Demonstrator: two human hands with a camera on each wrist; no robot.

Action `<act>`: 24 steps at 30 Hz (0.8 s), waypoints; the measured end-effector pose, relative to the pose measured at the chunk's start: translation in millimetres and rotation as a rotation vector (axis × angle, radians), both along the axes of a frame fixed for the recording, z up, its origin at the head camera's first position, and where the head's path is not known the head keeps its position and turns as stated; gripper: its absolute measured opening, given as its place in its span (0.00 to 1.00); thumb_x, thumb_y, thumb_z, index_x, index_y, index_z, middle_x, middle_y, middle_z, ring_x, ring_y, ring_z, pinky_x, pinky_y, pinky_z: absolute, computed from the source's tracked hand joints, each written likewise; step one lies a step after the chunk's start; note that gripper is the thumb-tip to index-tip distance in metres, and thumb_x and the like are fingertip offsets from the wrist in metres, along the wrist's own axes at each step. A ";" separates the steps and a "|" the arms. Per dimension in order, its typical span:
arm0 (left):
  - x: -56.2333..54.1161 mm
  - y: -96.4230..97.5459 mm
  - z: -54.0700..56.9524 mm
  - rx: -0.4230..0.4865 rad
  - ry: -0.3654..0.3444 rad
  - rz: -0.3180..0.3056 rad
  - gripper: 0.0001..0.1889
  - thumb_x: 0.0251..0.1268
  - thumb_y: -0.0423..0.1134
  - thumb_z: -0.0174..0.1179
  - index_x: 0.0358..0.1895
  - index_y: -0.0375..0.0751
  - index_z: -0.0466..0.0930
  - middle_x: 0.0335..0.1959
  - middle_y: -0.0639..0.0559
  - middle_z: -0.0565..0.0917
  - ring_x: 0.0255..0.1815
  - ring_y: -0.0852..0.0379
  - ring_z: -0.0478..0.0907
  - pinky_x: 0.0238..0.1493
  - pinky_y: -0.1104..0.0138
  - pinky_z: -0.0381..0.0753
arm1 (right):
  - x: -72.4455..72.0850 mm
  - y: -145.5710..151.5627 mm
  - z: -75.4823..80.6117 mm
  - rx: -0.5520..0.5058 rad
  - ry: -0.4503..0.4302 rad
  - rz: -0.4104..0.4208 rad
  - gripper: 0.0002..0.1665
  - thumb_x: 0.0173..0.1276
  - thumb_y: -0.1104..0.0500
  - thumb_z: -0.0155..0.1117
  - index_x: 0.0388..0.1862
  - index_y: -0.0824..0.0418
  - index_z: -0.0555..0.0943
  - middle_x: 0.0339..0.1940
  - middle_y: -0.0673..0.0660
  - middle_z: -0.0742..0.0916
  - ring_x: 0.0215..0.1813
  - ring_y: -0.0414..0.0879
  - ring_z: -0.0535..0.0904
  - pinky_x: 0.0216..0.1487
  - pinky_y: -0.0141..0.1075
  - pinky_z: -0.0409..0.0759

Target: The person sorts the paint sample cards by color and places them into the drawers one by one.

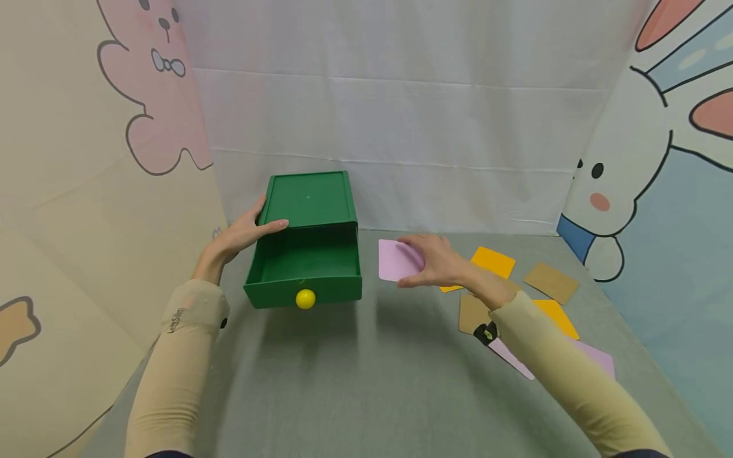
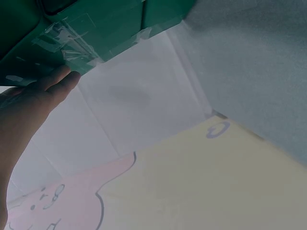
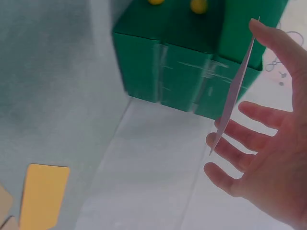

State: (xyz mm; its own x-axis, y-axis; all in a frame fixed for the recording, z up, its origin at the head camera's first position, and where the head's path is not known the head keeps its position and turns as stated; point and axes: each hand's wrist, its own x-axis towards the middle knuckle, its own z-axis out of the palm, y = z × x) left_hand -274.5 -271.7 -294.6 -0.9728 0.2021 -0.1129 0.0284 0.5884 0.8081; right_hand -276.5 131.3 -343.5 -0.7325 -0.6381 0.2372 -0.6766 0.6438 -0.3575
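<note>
A green drawer box [image 1: 309, 198] stands left of the middle, and its upper drawer [image 1: 303, 294], with a yellow knob [image 1: 305, 299], is pulled out, its green floor visible. My left hand [image 1: 243, 232] rests on the box's left side, fingers laid along the wall and thumb across the top's front edge. Fingertips [image 2: 72, 79] touch the green side in the left wrist view. To the drawer's right, my right hand [image 1: 433, 261] pinches a thin pink card [image 1: 395, 259] by its edges, between thumb and fingers. The right wrist view shows this card [image 3: 236, 88] nearly edge-on.
Orange cards [image 1: 494, 261], brown cards [image 1: 551, 283] and pink cards [image 1: 595, 357] lie scattered on the grey table [image 1: 343, 394] under and beyond the right forearm. A white cloth wall [image 1: 412, 127] rises behind. Cartoon-printed panels [image 1: 676, 267] flank both sides. Clear tape [image 3: 199, 88] joins the box's tiers.
</note>
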 end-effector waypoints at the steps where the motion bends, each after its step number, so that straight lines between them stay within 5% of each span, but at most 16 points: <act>1: 0.0 0.1 -0.3 0.000 -0.001 0.000 0.53 0.67 0.56 0.55 0.76 0.54 0.19 0.80 0.46 0.28 0.80 0.40 0.32 0.74 0.37 0.40 | -1.0 -0.9 3.7 -0.004 -0.002 0.006 0.48 0.48 0.41 0.74 0.67 0.58 0.72 0.63 0.59 0.80 0.58 0.56 0.72 0.53 0.52 0.69; 12: -1.7 0.1 -0.8 0.014 -0.006 0.003 0.53 0.67 0.56 0.55 0.75 0.54 0.18 0.79 0.47 0.27 0.80 0.40 0.31 0.75 0.37 0.40 | -6.0 -18.8 37.3 -0.029 -0.006 0.041 0.47 0.50 0.40 0.73 0.68 0.56 0.71 0.62 0.57 0.80 0.58 0.54 0.70 0.49 0.46 0.71; 24: -3.1 1.8 -1.2 0.018 -0.015 0.017 0.53 0.67 0.57 0.55 0.76 0.56 0.18 0.80 0.46 0.29 0.80 0.39 0.34 0.74 0.37 0.42 | -1.0 -58.3 55.0 -0.018 0.046 0.106 0.47 0.50 0.37 0.72 0.67 0.54 0.72 0.63 0.53 0.80 0.61 0.50 0.70 0.56 0.47 0.70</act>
State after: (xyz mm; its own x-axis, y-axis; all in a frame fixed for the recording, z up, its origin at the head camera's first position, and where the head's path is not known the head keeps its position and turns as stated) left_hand -277.5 -269.8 -295.8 -0.9744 0.1877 -0.1237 0.0067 0.5741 0.8188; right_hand -277.5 73.0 -288.5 -0.6491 -0.7069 0.2810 -0.7566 0.5613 -0.3355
